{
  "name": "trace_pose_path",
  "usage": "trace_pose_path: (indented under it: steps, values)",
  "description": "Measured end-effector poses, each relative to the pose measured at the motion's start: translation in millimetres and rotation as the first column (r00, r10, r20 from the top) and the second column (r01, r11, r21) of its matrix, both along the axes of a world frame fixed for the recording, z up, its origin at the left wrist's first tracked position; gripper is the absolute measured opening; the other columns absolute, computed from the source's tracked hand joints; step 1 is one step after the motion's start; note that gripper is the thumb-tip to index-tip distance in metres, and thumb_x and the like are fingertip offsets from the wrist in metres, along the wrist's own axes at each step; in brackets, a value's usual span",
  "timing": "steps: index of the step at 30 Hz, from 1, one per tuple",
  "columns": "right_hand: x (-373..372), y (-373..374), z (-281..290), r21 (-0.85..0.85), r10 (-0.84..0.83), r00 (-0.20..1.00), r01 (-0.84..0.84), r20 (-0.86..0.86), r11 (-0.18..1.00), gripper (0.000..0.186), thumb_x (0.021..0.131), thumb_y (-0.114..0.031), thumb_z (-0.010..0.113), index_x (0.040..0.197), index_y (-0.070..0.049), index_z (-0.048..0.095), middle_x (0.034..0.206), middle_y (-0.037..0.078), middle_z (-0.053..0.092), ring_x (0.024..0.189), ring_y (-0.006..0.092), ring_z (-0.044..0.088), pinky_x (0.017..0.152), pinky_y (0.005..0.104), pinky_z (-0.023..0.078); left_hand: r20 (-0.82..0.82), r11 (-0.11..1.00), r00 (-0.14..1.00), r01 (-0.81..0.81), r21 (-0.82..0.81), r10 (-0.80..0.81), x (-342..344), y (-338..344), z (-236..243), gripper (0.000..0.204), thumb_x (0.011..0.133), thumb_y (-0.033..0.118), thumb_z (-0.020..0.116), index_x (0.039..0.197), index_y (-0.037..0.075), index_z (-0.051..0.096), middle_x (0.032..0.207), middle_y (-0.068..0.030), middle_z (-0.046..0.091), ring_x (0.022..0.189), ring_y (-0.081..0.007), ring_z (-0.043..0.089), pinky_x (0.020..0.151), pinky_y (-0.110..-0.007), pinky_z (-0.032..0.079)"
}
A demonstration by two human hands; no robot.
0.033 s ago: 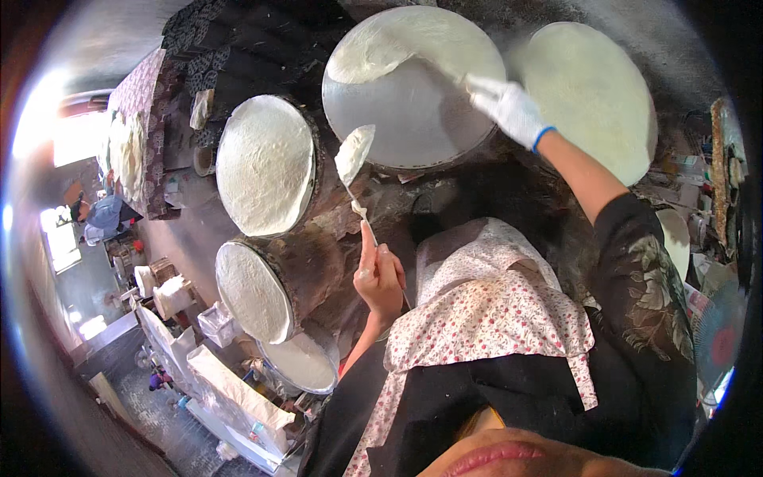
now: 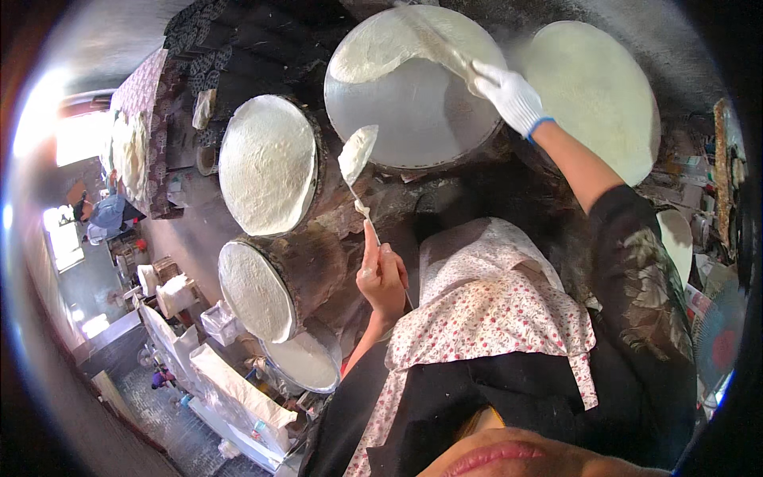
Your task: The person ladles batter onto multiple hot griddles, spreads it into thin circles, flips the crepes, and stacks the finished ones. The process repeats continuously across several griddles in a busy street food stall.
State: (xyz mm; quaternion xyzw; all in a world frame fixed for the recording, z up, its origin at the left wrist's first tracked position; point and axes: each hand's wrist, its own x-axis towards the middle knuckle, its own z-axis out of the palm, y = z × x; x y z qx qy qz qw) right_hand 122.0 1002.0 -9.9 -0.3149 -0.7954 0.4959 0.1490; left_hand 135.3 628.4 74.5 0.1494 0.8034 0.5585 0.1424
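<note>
Spreader (image 2: pixel 455 59): blurred, seemingly wooden; gripped by the gloved right hand (image 2: pixel 510 102) across the griddle's (image 2: pixel 393 119) two o'clock. Ladle (image 2: pixel 356 161): pointed toward half past eleven, held in the left hand (image 2: pixel 383 281), lower handle hidden. Griddle, twelve o'clock: grey, upper part coated cream-white.

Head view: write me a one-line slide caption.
Gloved right hand holds a blurred tool across white paste partly covering a round plate; bare left hand holds a paste-coated ladle.

The left hand (image 2: pixel 383 280) holds a ladle (image 2: pixel 358 153), the right hand (image 2: pixel 509 97) (white-gloved) a blurred tool (image 2: pixel 451 56).
</note>
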Motion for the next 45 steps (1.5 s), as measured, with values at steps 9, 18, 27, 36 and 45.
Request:
trace_pose_path:
  steps: [9, 18, 27, 36, 45]
  values:
    - [7.2, -8.1, 9.1, 0.014, 0.361, 0.912, -0.371, 0.196, 0.929, 0.047, 0.103, -0.042, 0.059, 0.146, -0.024, 0.066, 0.147, 0.011, 0.066, 0.131, 0.0311, 0.065, 0.114, 0.0350, 0.047, -0.019, 1.000, 1.000, 0.020, 0.015, -0.019, 1.4, -1.1, -6.4, 0.053, 0.109, -0.001, 0.046, 0.162, -0.001, 0.041, 0.056, 0.0018, 0.053, 0.042, -0.0037, 0.042, 0.039, -0.023, 0.034]
    - [-2.1, -17.4, 12.7, 0.022, 0.476, 0.848, -0.494, 0.233, 0.869, 0.047, 0.103, -0.039, 0.061, 0.147, -0.025, 0.065, 0.128, 0.015, 0.075, 0.110, 0.0327, 0.074, 0.096, 0.0412, 0.056, 0.046, 0.999, 0.999, -0.025, 0.049, 0.023, -4.0, -1.3, -13.1, 0.048, 0.111, 0.000, 0.050, 0.158, -0.002, 0.047, 0.056, 0.0060, 0.047, 0.044, -0.0015, 0.040, 0.040, -0.022, 0.032]
    - [-26.9, -2.4, 11.6, 0.166, 0.407, 0.899, -0.431, 0.160, 0.887, 0.045, 0.104, -0.043, 0.061, 0.145, -0.025, 0.066, 0.131, 0.012, 0.074, 0.112, 0.0331, 0.074, 0.096, 0.0413, 0.056, 0.105, 1.000, 0.994, -0.024, 0.019, 0.022, -11.0, -4.7, -21.9, 0.052, 0.110, -0.002, 0.049, 0.161, 0.007, 0.047, 0.060, 0.0074, 0.045, 0.045, -0.0016, 0.040, 0.041, -0.022, 0.033]
    - [-60.8, 8.3, 6.7, 0.065, 0.353, 0.934, -0.350, -0.050, 0.935, 0.046, 0.103, -0.036, 0.064, 0.146, -0.022, 0.066, 0.133, 0.012, 0.074, 0.118, 0.0287, 0.073, 0.102, 0.0383, 0.055, -0.099, 0.989, 0.993, -0.076, -0.130, 0.063, -86.9, 20.3, -15.6, 0.052, 0.111, 0.003, 0.050, 0.163, 0.007, 0.044, 0.059, 0.0070, 0.046, 0.047, -0.0017, 0.042, 0.042, -0.023, 0.036]
    - [16.3, 11.3, 9.1, 0.310, 0.500, 0.832, -0.554, 0.240, 0.773, 0.042, 0.103, -0.042, 0.063, 0.144, -0.031, 0.067, 0.119, 0.014, 0.076, 0.103, 0.0341, 0.075, 0.090, 0.0396, 0.059, -0.015, 0.997, 0.998, -0.059, -0.051, 0.059, -146.6, 51.6, -43.6, 0.052, 0.112, 0.009, 0.049, 0.163, 0.006, 0.041, 0.061, 0.0044, 0.049, 0.050, -0.0026, 0.044, 0.045, -0.023, 0.039]
